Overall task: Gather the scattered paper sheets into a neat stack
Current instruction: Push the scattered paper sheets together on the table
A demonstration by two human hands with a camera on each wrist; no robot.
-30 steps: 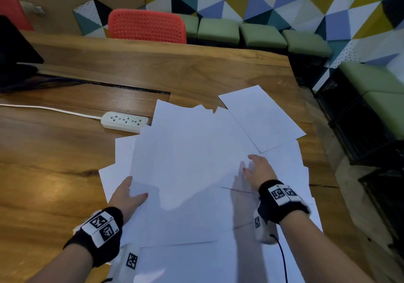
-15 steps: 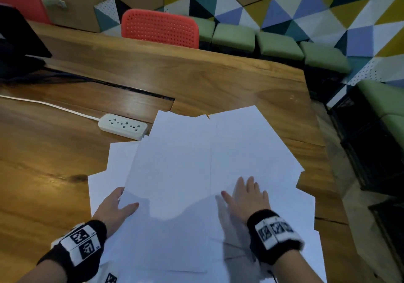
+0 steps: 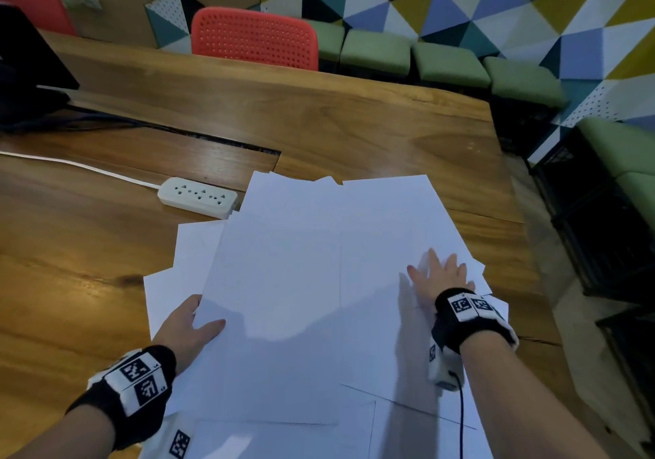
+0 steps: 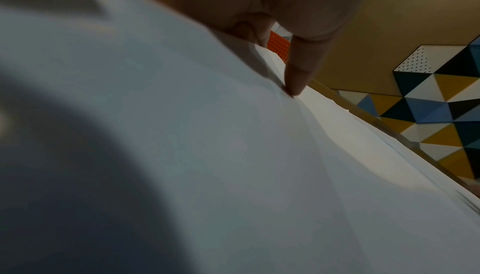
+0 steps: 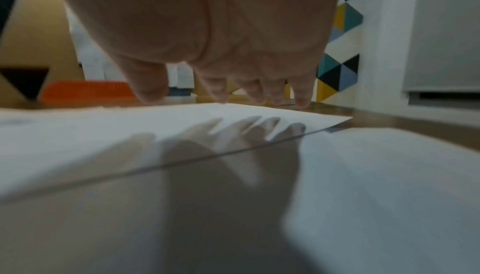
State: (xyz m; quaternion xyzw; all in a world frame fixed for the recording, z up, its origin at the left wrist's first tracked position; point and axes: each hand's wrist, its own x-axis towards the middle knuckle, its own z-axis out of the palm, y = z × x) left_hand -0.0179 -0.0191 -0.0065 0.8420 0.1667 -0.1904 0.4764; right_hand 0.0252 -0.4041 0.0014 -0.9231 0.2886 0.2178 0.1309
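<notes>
Several white paper sheets (image 3: 301,263) lie overlapped in a loose fan on the wooden table (image 3: 319,121). My left hand (image 3: 202,320) holds the left edge of the upper sheets, with the thumb on top and the fingers hidden beneath. In the left wrist view the thumb (image 4: 298,77) presses down on the paper (image 4: 207,155). My right hand (image 3: 437,274) lies flat, fingers spread, on the sheets near the fan's right edge. The right wrist view shows its straight fingers (image 5: 254,91) touching the top sheet (image 5: 130,134).
A white power strip (image 3: 198,198) with its cord (image 3: 78,166) lies just left of the papers' far corner. The table's right edge (image 3: 510,210) is close to the right hand. A red chair (image 3: 255,38) and green stools (image 3: 450,65) stand behind the table.
The separate far-right sheet has been pulled in against the pile. My right hand has then slid to the right across the sheets. The left hand keeps its hold.
</notes>
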